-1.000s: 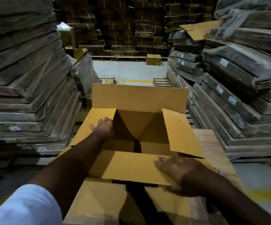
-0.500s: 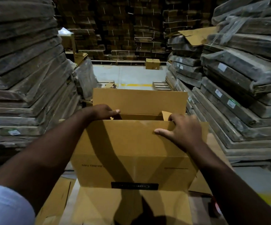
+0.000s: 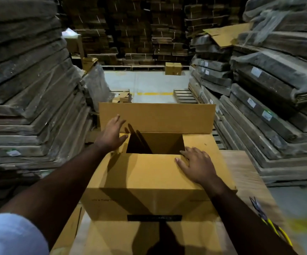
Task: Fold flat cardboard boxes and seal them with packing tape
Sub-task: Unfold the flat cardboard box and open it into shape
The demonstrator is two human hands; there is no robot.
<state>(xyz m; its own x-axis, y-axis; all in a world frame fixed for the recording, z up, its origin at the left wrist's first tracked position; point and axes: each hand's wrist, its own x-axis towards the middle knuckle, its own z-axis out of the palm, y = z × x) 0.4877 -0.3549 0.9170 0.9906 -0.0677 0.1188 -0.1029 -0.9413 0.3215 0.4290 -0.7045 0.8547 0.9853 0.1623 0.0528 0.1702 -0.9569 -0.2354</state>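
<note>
A brown cardboard box (image 3: 149, 197) stands erected in front of me on flat cardboard sheets (image 3: 149, 238). Its near flap (image 3: 145, 170) and right side flap (image 3: 202, 142) are folded down. The far flap (image 3: 156, 117) stands upright, and a dark opening shows in the middle. My right hand (image 3: 197, 163) lies flat, fingers spread, pressing the near flap at its far right corner. With its fingers straight, my left hand (image 3: 112, 132) reaches over the box's left side toward the far flap. No tape is in view.
Tall stacks of wrapped flat cardboard (image 3: 27, 100) rise close on the left, and similar wrapped stacks (image 3: 270, 100) on the right. A wooden board (image 3: 241, 173) lies right of the box, with a yellow-handled tool (image 3: 272, 227) near its edge. A small box (image 3: 173, 68) stands far down the aisle.
The near flap has gone from upright to folded flat over the opening. My right hand followed it down. My left hand moved off the flap edge toward the far flap.
</note>
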